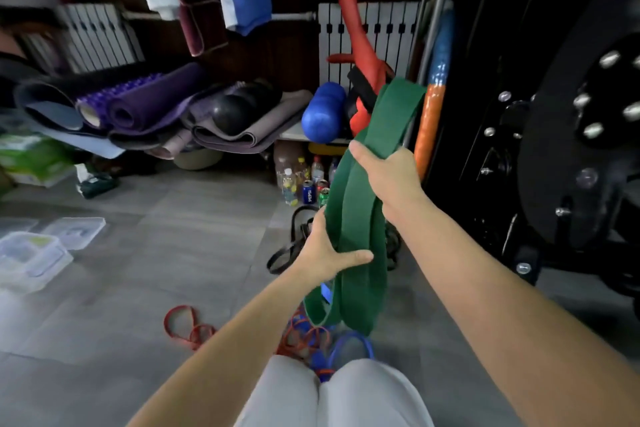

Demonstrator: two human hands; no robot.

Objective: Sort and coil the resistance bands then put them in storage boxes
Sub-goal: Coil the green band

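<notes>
Knees [374,395]; hands [323,250] [388,170] grip green band [353,211].

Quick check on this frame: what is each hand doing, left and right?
Left hand: closed, gripping the lower part of the folded green band.
Right hand: closed, gripping the same green band higher up.

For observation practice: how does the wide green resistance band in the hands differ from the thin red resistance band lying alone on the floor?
The wide green resistance band is broad; the thin red resistance band is narrow. The green band is gripped by the left hand and right hand; the red band lies untouched on the grey tiled floor. Green hangs in long folds; red sprawls in small loops. Both are unboxed.
</notes>
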